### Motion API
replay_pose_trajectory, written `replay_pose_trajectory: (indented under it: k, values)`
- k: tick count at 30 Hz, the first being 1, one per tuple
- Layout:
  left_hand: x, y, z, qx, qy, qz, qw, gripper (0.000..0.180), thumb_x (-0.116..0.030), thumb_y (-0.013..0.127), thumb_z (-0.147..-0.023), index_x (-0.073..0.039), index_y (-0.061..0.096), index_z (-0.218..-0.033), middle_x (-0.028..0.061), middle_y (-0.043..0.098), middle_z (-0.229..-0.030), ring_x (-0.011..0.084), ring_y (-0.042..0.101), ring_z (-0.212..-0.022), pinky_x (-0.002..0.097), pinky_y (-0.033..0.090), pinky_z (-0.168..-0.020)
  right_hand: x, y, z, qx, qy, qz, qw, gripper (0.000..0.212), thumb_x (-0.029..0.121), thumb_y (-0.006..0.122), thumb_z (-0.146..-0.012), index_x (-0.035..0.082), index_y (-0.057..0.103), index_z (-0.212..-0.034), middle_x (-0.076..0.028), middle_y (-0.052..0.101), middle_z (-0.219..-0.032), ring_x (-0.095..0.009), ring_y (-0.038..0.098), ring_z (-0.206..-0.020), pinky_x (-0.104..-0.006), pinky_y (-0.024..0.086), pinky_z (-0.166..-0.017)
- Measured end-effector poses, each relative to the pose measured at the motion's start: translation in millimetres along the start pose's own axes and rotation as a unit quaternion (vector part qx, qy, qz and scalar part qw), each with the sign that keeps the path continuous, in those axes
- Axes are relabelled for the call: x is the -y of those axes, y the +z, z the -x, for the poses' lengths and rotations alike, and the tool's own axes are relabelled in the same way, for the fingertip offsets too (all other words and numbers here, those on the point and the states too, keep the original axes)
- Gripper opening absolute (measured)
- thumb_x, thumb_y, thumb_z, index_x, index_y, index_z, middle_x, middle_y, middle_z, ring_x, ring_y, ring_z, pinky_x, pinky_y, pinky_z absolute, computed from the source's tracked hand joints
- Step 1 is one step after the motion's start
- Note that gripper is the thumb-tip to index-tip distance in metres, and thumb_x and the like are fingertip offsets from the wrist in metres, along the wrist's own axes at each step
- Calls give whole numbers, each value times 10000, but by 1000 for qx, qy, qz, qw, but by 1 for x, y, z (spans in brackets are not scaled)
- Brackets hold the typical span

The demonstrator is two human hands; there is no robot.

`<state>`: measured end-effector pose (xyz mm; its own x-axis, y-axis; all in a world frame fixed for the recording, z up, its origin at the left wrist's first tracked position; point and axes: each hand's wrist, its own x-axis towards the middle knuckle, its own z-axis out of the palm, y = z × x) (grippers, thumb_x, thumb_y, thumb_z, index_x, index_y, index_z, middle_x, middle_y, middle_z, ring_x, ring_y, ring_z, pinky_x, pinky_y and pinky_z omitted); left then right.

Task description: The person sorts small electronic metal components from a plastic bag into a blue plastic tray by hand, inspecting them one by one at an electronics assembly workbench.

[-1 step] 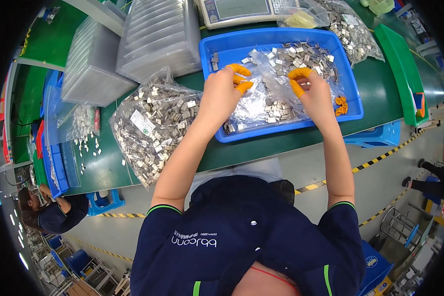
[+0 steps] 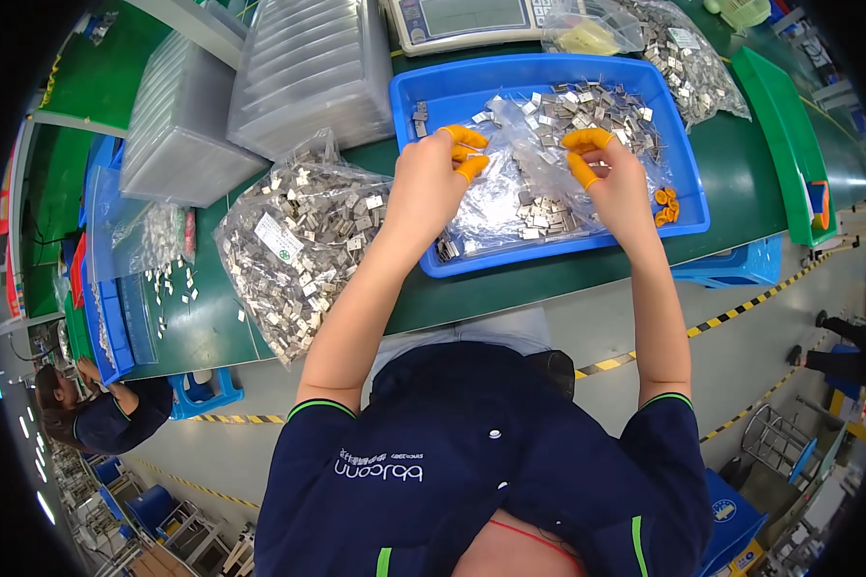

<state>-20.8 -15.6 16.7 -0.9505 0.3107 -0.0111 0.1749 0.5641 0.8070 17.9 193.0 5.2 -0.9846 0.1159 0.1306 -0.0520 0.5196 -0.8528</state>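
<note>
Over a blue plastic tray (image 2: pixel 548 65), both my hands wear orange finger cots. My left hand (image 2: pixel 431 183) is above the tray's left half, thumb and fingers bent close together; anything between them is too small to make out. Across from it, my right hand (image 2: pixel 617 183) has its thumb apart from its curled fingers, with nothing visible in the gap. A crumpled clear plastic bag (image 2: pixel 486 207) lies in the tray between and below my hands. Small metal components with thin leads (image 2: pixel 596 108) are heaped at the back right, and a smaller pile (image 2: pixel 545 213) lies nearer me.
Spare orange finger cots (image 2: pixel 665 206) lie in the tray's right corner. Left of it sits a full bag of components (image 2: pixel 303 240); another bag (image 2: pixel 688 62) is behind right. Stacked clear trays (image 2: pixel 308 87), a scale (image 2: pixel 466 19) and a green bin (image 2: pixel 779 135) surround it.
</note>
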Motion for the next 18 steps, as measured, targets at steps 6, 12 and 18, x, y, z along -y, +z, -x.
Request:
replay_pose_trajectory:
  k: [6,12,18]
  values:
    - [5,-4,8,34,-44,106,993,177,10,550,-802,60,565,-972,143,634,-914,184,636,-790,252,506,-668,-2,-5,0,73,126,-287,947,179,27,549,-836,-28,589,-1002,-64,617,-941,-135,590,-830,-245,462,-785]
    - [0,1,10,-94,89,-65,989,200,-58,643,-722,-45,637,-922,124,641,-816,273,611,-767,343,486,-715,4,-1,2,51,69,-202,976,218,-10,602,-778,-7,624,-995,-53,625,-933,-109,579,-824,-208,455,-763]
    - [-10,30,11,174,87,-126,973,358,-280,698,-697,-5,616,-912,166,577,-895,308,563,-842,367,455,-752,0,-2,1,41,95,-224,969,250,-12,636,-756,-16,611,-1005,-59,630,-962,-112,582,-857,-216,450,-787]
